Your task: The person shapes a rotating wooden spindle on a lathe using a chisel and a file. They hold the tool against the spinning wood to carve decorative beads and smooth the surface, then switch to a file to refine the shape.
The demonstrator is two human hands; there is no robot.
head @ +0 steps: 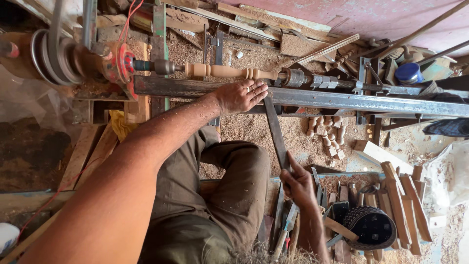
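L hand (240, 96) is stretching out w/ the arm nearly straight, forearm running diagonally up from lower left. It's lying palm down on the steel tool rest bar (342, 101), fingers flat and close together, pressing the front end of a long flat chisel (275, 131) onto the bar. Fingertips are pointing toward the turned wooden spindle (227, 72), which is sitting horizontally in the lathe just above the bar, between the red headstock (119, 66) on the left and the metal tailstock centre (295, 77) on the right. Can't tell if the blade tip is touching the wood; hand is hiding it.

R hand (298, 185) is sitting lower, near the knee, wrist bent, fingers wrapping closed around the chisel's back end, index finger lying along the blade. Chisel is slanting from R hand up-left to L hand.

Small turned wooden pieces (328, 133) are lying in sawdust below the bar. More tools and wood sticks (400, 205) are lying right of the R hand, beside a dark patterned cap (373, 227).
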